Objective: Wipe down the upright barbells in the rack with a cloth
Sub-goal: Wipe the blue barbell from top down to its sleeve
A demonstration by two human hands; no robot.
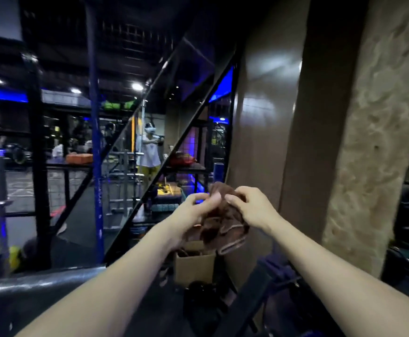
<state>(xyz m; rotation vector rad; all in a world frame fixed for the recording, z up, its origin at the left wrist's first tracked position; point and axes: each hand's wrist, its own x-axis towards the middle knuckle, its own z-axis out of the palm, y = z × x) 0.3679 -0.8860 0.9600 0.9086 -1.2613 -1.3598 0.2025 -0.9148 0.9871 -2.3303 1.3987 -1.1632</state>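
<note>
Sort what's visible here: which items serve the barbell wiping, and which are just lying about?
Part of the job:
- brown cloth, held up bunched
- left hand, fingers pinching the cloth
- right hand, also pinching it
- blue upright bar, probably a barbell

Lying about:
- open cardboard box
- orange block on a shelf

Both bare forearms are extended forward and upward from the bottom edge of the view, converging toward the middle. The left hand (193, 210) is raised with its fingers curled and its thumb pointed to the right, pinched on a crumpled dark brown cloth (223, 222). The right hand (252, 205) is held just beside it, its fingers bent downward and closed on the same cloth's top.
</note>
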